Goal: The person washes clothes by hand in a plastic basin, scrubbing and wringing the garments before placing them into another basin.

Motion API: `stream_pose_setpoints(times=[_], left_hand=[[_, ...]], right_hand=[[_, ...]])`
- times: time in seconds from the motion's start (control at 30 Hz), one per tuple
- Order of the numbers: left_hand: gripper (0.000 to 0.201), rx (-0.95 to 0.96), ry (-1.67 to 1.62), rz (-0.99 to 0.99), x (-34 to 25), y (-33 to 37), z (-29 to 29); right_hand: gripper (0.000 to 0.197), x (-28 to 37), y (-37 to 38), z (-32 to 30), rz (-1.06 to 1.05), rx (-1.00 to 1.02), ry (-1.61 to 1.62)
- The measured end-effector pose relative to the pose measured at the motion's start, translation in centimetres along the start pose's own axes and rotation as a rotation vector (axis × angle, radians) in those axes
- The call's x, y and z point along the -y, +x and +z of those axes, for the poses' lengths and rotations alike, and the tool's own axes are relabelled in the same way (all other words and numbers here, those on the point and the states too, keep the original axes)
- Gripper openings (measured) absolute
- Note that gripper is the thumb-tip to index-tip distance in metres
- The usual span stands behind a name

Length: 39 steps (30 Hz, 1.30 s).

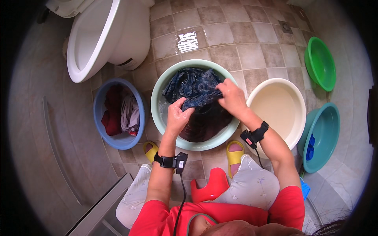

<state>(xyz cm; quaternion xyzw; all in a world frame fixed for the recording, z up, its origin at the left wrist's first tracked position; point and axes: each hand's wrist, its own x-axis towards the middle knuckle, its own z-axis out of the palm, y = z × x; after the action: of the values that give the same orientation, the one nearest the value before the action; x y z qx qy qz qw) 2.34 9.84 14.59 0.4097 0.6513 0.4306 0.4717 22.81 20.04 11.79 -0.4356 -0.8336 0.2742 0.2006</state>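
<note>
Blue cloth [191,84] pinched at two places

It lies inside the pale green basin [202,145], toward the far-left rim, just beyond the left hand [179,115] and left of the right hand [233,98]. Each hand's fingers are closed on an edge of the cloth, presumably to spread it. The basin beneath likely catches drips; the cream basin [303,114], just beside its right rim, seems placed for easy reach.

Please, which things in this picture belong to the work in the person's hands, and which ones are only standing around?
In the work: dark cloth, held by left hand and right hand; pale green basin under it; probably blue basin with clothes; perhaps cream basin.

Apparently just around: bright green basin; toilet; floor drain.
</note>
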Motion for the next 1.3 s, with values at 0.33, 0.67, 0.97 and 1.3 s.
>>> stream_pose_setpoints(times=[0.33, 0.67, 0.97, 1.3], left_hand=[[0.025, -0.066, 0.462, 0.056, 1.7, 2.2, 0.2], [0.038, 0.165, 0.279, -0.141, 0.0, 1.2, 2.0], [0.036, 0.079, -0.959, -0.587, 0.9, 0.9, 0.7], [0.042, -0.004, -0.966, -0.272, 1.1, -1.8, 2.1]], right_hand=[[0.025, 2.8, 1.3, -2.2, 0.149, 0.185, 0.701], [0.027, 0.1, 1.3, -0.7, 0.162, 0.117, 0.637], [0.016, 2.2, 1.0, -3.2, -0.020, 0.045, 0.811], [0.018, 1.4, -1.5, 2.3, 0.061, 0.327, 0.180]])
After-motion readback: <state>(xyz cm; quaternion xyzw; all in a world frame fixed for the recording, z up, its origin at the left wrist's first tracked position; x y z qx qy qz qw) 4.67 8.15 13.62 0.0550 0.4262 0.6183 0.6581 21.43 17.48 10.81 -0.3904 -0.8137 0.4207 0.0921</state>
